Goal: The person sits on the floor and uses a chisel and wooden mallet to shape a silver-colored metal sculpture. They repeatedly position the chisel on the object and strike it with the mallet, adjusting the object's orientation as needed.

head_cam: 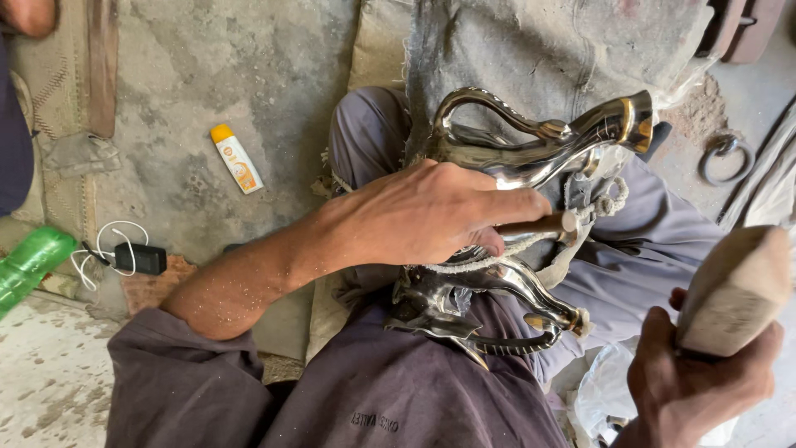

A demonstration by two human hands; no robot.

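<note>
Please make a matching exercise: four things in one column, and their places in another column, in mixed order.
1. small white tube with yellow cap
2. green plastic bottle
3. shiny metal figure
4. pale block

a. at the left edge of the picture
b. on the person's lap, under the left hand
c. held in the right hand
d. lying on the grey floor

Pairs: 1-d, 2-a, 3-b, 4-c

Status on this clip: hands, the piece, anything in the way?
Left hand pressing metal horse figure on lap. Right hand gripping wooden block, off the piece. Rope around figure.
</note>
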